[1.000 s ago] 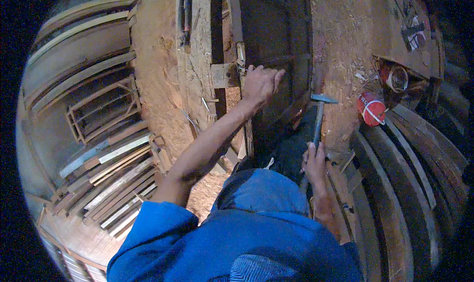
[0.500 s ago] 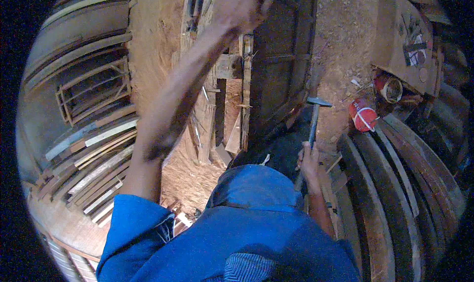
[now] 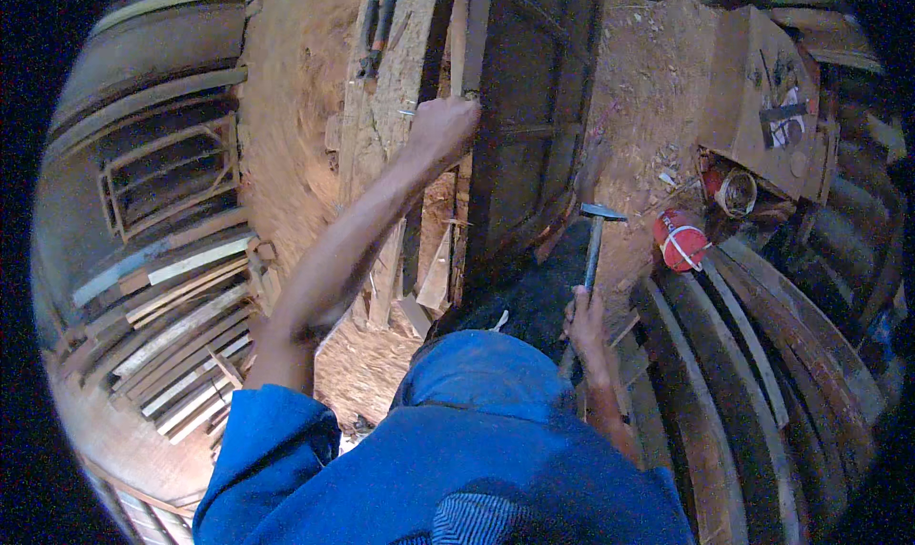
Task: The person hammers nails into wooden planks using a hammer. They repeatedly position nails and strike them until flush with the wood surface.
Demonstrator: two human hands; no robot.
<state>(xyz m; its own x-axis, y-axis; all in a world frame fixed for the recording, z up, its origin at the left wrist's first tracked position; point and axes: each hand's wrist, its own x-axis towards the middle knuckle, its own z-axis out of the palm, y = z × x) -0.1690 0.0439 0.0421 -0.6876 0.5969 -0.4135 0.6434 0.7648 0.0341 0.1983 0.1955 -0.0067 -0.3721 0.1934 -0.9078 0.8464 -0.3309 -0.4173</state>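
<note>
My right hand (image 3: 586, 323) is wrapped round the handle of a hammer (image 3: 593, 254), which stands with its metal head up, right of the dark panelled wooden door (image 3: 529, 164). My left hand (image 3: 444, 128), its fingers curled closed, is at the door's left edge, over the workbench; the fingertips are hidden, so what they grip cannot be made out. A small shiny metal piece (image 3: 407, 113) shows just left of that hand. Beyond it, long-handled pincers (image 3: 379, 25) lie on the rough bench top (image 3: 402, 68).
Stacked timber strips (image 3: 181, 326) lie at left, near a small wooden frame (image 3: 172, 178). On the right are a red container with a white strap (image 3: 681, 242), long boards (image 3: 710, 383) and a box-like stand (image 3: 753, 97). Shavings litter the floor (image 3: 357, 383).
My left hand has come down and nearer, from above the door's far part to its left edge. The hammer stays in my right hand. The view has shifted slightly.
</note>
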